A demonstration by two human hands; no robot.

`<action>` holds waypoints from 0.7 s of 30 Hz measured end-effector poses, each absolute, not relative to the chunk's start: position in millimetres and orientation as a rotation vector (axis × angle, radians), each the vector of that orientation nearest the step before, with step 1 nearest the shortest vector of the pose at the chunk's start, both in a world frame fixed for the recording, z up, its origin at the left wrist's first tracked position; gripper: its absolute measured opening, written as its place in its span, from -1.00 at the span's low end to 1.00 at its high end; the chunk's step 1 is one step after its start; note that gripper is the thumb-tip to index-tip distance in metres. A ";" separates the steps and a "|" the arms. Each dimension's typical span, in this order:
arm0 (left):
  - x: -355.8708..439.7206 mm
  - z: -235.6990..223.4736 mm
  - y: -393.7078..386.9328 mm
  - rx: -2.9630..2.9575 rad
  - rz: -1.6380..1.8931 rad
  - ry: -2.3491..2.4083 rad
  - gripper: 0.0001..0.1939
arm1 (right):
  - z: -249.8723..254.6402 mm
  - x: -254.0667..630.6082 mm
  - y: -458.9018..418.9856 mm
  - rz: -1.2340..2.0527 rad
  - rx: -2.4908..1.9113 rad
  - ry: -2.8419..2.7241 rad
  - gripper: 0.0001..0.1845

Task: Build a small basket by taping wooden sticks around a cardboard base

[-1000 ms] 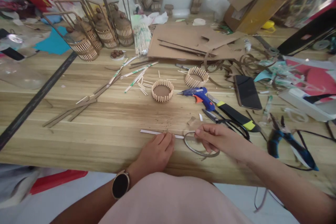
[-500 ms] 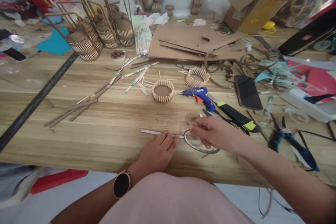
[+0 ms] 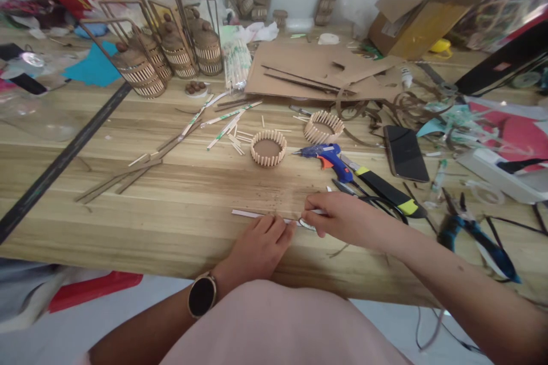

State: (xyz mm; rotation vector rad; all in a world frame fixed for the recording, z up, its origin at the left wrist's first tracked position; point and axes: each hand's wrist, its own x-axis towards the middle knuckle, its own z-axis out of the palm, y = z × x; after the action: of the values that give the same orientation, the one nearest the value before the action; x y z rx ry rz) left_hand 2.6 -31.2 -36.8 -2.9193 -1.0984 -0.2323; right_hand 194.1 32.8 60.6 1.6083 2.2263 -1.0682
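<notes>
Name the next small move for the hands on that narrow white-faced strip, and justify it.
Probably the right hand should ease the curled part of the narrow white-faced strip down against the pale wooden table: the left hand rests across the straight stretch, while the part at the right hand bends.

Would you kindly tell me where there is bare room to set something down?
A wide bare patch lies between the brown strips, the white strip and the left hand. A smaller, crumb-strewn patch separates the nearer stick ring from the white strip. Farther right is crowded: glue gun, knife, phone, pliers.
</notes>
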 end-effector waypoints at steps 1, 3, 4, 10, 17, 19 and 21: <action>3.2 -36.2 -31.0 -2.912 -0.240 -1.101 -0.63 | 60.9 194.7 32.5 -1.065 1.606 2.234 -0.68; 4.2 -34.5 -30.6 -2.901 -0.245 -1.106 -0.63 | 61.0 195.1 31.9 -1.049 1.612 2.237 -0.68; 4.7 -33.4 -30.3 -2.904 -0.234 -1.106 -0.63 | 60.4 195.0 31.5 -1.035 1.617 2.237 -0.68; 8.9 -27.0 -28.2 -2.957 -0.103 -1.144 -0.62 | 49.0 192.3 26.8 -0.909 1.611 2.284 -0.69; 1.4 -6.4 -14.2 -3.035 -0.256 -1.323 -0.75 | 51.4 209.9 6.6 -0.786 1.515 2.520 -0.74; -2.0 5.5 -8.1 -3.002 -0.469 -1.453 -0.78 | 52.4 219.0 -3.0 -0.768 1.448 2.661 -0.77; -2.2 15.8 -3.2 -3.003 -0.592 -1.533 -0.80 | 50.2 226.1 -12.2 -0.686 1.379 2.838 -0.79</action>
State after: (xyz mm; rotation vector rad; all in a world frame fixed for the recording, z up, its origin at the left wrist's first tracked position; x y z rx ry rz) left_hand -2.2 -3.2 15.8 -3.0034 -1.5330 -0.5922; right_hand 226.1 -12.2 50.2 1.3789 2.8376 -0.6860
